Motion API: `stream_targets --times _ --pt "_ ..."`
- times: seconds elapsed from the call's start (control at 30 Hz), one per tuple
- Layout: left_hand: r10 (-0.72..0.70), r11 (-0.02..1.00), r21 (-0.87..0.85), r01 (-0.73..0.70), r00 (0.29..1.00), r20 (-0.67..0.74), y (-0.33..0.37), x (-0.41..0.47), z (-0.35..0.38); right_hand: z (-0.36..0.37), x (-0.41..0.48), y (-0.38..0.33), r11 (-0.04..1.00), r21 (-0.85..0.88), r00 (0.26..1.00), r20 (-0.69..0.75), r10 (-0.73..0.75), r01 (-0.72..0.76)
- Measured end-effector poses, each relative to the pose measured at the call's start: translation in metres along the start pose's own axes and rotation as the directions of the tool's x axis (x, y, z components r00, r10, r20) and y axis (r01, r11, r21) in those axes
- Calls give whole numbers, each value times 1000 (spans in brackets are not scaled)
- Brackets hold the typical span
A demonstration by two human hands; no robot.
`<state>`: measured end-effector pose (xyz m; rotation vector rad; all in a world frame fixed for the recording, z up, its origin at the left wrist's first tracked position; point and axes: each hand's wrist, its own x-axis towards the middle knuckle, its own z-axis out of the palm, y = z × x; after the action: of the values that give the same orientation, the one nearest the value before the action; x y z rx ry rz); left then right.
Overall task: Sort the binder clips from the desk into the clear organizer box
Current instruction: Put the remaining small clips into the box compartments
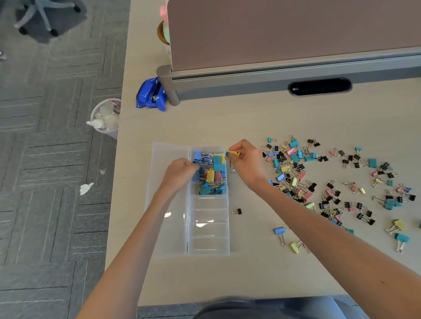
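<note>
While the right hand (247, 163) pinches a yellow binder clip (234, 154) right over the 1 o'clock corner of the clear organizer box (208, 252), the left hand (180, 172) is curled up at the 10 o'clock side, fingertips in among the blue clips. Honestly can't tell if it's actually got hold of one.

The far compartment (206, 148) at the box's 12 o'clock end is piled with sorted clips (215, 173) in blue, teal, yellow and pink. The lid (169, 233) lies flipped open toward 9 o'clock.

Loose clips (294, 160) are scattered across the desk (258, 273) out at 3 o'clock, mixed colours plus lots of black. One lone black clip (237, 211) sits just beside the box's 3 o'clock wall. A blue packet (151, 95) lies up at 11 o'clock.
</note>
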<state>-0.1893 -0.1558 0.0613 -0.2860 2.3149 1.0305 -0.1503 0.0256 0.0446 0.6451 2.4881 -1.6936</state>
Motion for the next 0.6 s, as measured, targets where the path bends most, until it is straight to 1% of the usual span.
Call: stream_targets --times 0.03,0.1,0.17,0.2,0.27,0.3,0.37,0.43,0.5,0.6 --pt "-4 992 -129 9 999 42 1 -3 -3 1 2 -3 998 48 999 -15 33 -32" --pt "8 956 -292 24 994 109 2 -6 -9 4 6 -7 987 133 995 -33 93 -88" --pt "-3 922 -383 52 992 128 0 -7 -14 10 10 -10 967 202 986 -39 165 -153" --pt "-24 918 -390 71 992 125 -2 -7 -15 14 12 -12 953 237 979 -39 201 -186" --pt "-42 937 -341 74 994 102 -6 -6 -16 21 17 -15 931 281 969 -19 247 -232" --pt "-22 952 -303 45 997 78 -7 -5 -15 25 18 -16 932 270 968 -2 251 -242" --pt "86 976 -204 -82 996 9 -11 -3 -13 31 17 -16 963 159 976 11 217 -216" --pt "258 963 -76 -260 965 -43 -14 -2 -9 32 13 -13 992 -13 991 -23 128 -129" --pt "391 920 32 -390 920 -33 -13 1 -5 29 8 -8 991 -124 997 -58 43 -50" --pt "480 868 109 -484 875 61 -4 8 6 21 5 0 989 -147 997 -79 12 -24"
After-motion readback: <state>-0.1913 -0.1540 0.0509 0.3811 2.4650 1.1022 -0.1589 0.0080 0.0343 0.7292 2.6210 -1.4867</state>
